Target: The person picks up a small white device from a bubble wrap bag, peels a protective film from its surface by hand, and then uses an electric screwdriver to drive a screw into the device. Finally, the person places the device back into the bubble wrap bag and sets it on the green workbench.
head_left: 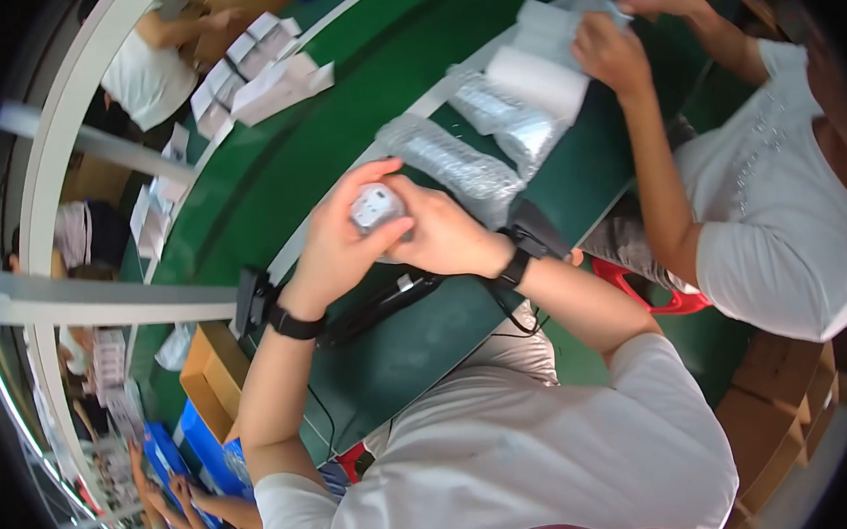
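Between fingers, rounded white device, slotted

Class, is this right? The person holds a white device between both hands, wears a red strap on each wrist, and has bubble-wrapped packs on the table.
Red is wrong: the head view shows that both wrist straps are black. The left hand and right hand hold the white device, and bubble-wrapped packs lie on the table.
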Demonstrator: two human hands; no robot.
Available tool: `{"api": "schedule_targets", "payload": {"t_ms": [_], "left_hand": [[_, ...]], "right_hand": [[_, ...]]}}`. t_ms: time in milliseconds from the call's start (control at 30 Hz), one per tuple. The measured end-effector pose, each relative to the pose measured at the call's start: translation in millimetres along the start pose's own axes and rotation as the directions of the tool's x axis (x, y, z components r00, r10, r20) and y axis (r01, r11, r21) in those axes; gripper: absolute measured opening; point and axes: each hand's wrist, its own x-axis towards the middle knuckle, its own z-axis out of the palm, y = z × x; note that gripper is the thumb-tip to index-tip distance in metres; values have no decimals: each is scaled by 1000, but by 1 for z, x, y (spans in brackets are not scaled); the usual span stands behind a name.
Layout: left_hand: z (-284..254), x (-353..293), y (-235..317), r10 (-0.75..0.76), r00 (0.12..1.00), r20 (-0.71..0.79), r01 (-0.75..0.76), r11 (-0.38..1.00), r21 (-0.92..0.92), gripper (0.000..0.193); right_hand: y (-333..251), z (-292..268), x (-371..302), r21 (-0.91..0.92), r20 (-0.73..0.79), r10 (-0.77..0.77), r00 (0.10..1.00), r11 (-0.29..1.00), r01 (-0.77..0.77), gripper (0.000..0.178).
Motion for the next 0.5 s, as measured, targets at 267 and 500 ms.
{"api": "schedule_targets", "payload": {"t_ms": [267, 500], "left_hand": [[1, -13, -27, 55, 997, 58, -40, 970, -238, 48], [6, -6, -42, 143, 988, -60, -150, 977, -152, 42]], "right_hand": [[7, 1, -12, -36, 145, 133, 980, 991, -129, 53], [1, 9, -14, -181, 54, 65, 996, 982, -54, 53]]}}
